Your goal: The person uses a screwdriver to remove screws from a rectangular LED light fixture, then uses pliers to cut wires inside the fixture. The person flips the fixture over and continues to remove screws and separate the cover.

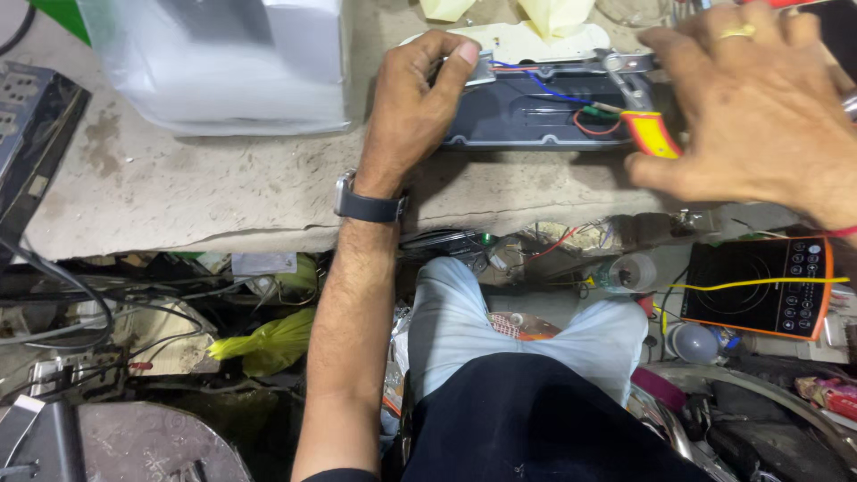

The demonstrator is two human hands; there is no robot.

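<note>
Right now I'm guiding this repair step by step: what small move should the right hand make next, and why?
Probably close the right hand on the yellow and red handled tool. Its fingers are spread open just over the handle, not gripping it, while the left hand already pins the left end of the opened grey casing, so the exposed wires are steadied for work.

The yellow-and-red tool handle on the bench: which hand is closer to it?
Right. The right hand hovers with fingertips touching the yellow-and-red tool handle; the left hand grips the grey casing's far end.

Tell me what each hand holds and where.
Left hand holds the grey housing by its left end. Right hand touches the yellow-red screwdriver handle; hold unclear.
</note>
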